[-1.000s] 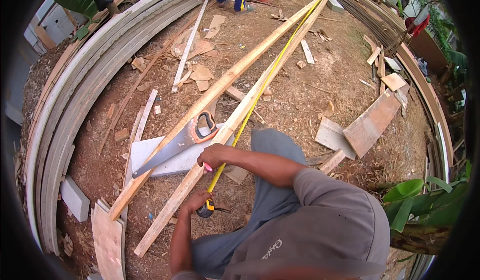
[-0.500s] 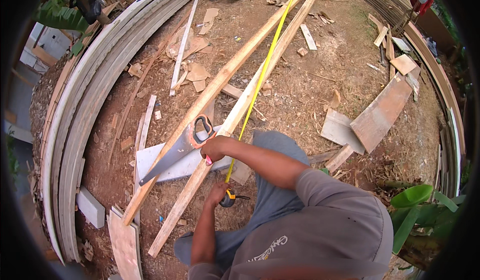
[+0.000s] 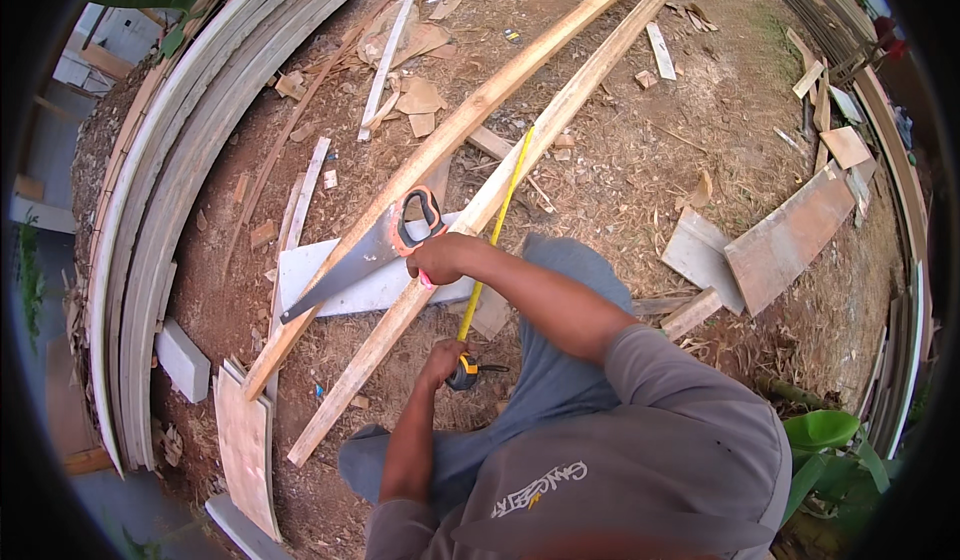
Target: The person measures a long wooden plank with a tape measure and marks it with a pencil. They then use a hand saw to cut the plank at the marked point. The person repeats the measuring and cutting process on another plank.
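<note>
The left hand (image 3: pixel 440 362) grips a tape measure (image 3: pixel 463 372) stretched along a plank (image 3: pixel 480 210), while the right hand (image 3: pixel 440 257) pins its blade, holding something pink.

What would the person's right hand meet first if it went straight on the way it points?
Most likely the handsaw. The right hand rests on a long plank, pointing up and left, and the saw's orange handle lies just beyond its knuckles. Depth is hard to judge.
</note>
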Demonstrator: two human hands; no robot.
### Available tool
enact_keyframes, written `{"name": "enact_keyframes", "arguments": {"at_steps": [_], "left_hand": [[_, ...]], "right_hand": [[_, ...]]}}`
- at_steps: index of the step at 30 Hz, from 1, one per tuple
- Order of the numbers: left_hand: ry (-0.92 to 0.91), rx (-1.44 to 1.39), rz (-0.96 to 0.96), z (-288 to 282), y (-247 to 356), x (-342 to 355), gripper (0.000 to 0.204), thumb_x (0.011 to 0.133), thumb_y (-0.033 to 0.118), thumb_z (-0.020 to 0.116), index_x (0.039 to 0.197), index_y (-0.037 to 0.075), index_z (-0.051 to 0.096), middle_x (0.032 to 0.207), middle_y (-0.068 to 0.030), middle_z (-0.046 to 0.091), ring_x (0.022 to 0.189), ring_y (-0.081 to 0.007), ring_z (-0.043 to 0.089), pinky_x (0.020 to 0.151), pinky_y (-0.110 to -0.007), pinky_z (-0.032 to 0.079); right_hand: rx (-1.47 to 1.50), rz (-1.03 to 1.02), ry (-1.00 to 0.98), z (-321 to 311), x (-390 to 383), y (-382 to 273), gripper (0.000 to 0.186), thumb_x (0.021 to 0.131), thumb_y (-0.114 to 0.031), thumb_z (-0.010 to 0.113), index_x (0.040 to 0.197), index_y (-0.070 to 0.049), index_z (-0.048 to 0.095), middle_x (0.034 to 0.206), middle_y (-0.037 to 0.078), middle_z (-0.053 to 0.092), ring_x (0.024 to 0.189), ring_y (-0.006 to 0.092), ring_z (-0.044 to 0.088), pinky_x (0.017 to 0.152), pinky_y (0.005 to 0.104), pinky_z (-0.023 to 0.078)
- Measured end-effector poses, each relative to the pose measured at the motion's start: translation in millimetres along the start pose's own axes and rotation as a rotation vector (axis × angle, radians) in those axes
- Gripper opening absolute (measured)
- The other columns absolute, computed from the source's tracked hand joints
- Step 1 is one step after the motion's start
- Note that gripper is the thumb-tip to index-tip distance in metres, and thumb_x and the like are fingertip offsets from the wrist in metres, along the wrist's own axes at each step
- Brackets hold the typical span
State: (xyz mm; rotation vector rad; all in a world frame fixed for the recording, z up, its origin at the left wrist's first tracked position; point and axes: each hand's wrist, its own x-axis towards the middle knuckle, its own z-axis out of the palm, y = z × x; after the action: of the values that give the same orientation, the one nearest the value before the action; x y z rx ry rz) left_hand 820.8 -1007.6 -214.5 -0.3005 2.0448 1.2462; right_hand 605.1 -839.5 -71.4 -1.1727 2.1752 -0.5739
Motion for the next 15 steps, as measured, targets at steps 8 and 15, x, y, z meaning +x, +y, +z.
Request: {"name": "enact_keyframes", "arguments": {"at_steps": [8, 15], "left_hand": [[0.238, -0.074, -0.141, 24, -29, -1, 0.077, 0.086, 0.036, 0.074, 0.145, -0.006, 0.047, 0.104, -0.0187, 0.072, 0.098, -0.0240, 0.068, 0.087, -0.034, 0.052], [0.119, 0.213, -0.394, 24, -50, -10, 0.097, 0.082, 0.048, 0.073, 0.158, 0.010, 0.028, 0.133, -0.0292, 0.059, 0.122, -0.0409, 0.060, 0.105, -0.043, 0.047]], "right_hand": [[0.123, -0.008, 0.237, -7, 1, 12, 0.025, 0.096, -0.019, 0.056, 0.118, -0.013, 0.066, 0.105, 0.014, 0.071, 0.101, 0.0355, 0.068, 0.083, 0.0468, 0.053], [0.425, -0.248, 0.486, -34, -1, 6, 0.023, 0.098, -0.020, 0.061, 0.115, -0.007, 0.068, 0.105, 0.017, 0.067, 0.105, 0.0329, 0.065, 0.091, 0.0436, 0.051]]}}
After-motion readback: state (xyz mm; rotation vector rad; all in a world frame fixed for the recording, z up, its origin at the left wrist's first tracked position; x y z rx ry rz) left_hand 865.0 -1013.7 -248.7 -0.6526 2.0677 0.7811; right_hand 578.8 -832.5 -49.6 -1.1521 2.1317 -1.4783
